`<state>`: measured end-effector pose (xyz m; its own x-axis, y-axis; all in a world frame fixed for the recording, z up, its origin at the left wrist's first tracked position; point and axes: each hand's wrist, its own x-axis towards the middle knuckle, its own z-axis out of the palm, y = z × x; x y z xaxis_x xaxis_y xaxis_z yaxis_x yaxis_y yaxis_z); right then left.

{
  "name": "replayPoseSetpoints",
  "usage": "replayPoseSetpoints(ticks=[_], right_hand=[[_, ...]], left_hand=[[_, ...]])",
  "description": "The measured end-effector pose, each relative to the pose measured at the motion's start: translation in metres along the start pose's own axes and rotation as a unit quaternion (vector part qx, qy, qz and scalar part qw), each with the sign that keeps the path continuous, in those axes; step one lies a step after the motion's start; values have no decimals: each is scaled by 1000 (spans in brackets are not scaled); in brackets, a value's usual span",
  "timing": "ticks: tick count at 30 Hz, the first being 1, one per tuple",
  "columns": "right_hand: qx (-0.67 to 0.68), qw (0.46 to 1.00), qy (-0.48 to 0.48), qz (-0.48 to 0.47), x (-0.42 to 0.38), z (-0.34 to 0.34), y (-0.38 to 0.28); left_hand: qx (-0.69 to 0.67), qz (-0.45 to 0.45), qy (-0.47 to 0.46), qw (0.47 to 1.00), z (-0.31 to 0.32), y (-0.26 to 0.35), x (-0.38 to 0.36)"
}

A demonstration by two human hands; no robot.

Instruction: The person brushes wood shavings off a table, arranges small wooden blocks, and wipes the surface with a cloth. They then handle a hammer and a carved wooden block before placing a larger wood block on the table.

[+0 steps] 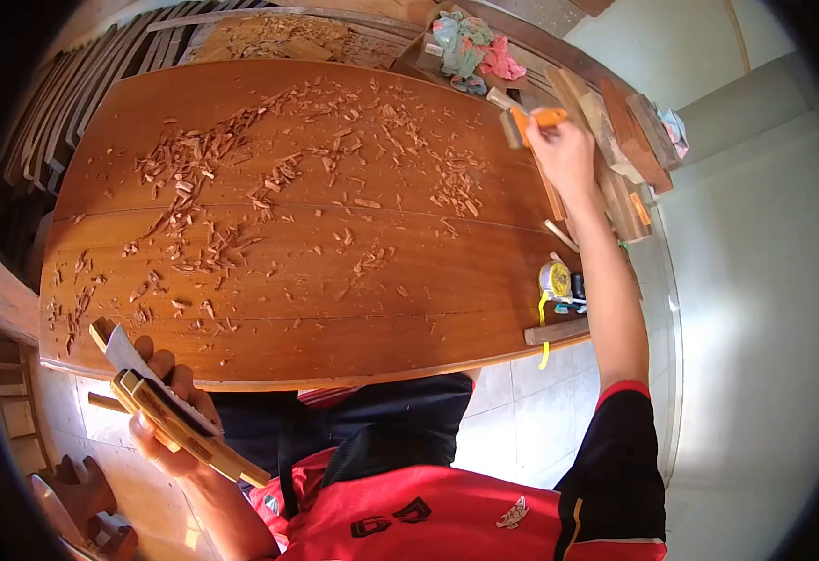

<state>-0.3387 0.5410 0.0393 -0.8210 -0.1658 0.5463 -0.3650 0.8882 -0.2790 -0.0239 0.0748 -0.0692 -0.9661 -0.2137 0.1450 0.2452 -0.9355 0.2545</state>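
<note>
My left hand [171,402] is wrapped round several wooden pieces [189,421], with a whitish sheet [133,360] between them, at the near left corner of the table. At the far right edge my right hand [564,150] is closed on the orange handle of a tool [550,118]. Beside that hand stands a brush-like block [510,129] near the table's surface; whether it belongs to the held tool I cannot tell. Reddish-brown wood shavings [189,159] lie scattered over the wooden table [465,309].
A yellow tape measure [555,279] and a short wooden piece [556,332] sit at the right edge. Wooden boards [629,131] lie beyond it. Cloths [465,47] rest in a box behind. Slats [82,84] line the back left, and a carved wooden object [82,505] stands below.
</note>
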Motion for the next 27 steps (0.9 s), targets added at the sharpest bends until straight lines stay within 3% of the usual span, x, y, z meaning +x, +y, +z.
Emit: replayPoseSetpoints(ticks=[1,4,5,7,10,12,15,17,22,25,27], right_hand=[[-63,998,-3,-10,11,-2,3],[-199,957,-171,126,29,14,0],[-188,963,-161,105,32,20,0],[-161,973,-151,61,37,36,-5],[81,995,-64,-11,50,38,-18],[135,989,-57,-33,66,36,-11],[-164,981,-107,10,77,11,-30],[-149,982,-118,7,81,25,-6],[-106,971,-200,-73,86,25,-48],[-186,936,-289,-79,92,23,-66],[-285,887,-363,-19,90,30,-64]], left_hand=[[5,3,9,1000,0,1,0],[-20,-5,-32,999,3,1,2],[7,11,-19,1000,4,-2,0],[26,19,-1,999,-2,-2,-1],[46,24,28,998,-7,0,-5],[57,24,31,998,-9,4,-5],[63,16,15,998,-11,12,-4],[51,19,5,998,-15,13,-2],[19,17,6,1000,-18,12,-1],[10,11,15,1000,-14,11,0],[11,8,15,1000,-12,12,0]])
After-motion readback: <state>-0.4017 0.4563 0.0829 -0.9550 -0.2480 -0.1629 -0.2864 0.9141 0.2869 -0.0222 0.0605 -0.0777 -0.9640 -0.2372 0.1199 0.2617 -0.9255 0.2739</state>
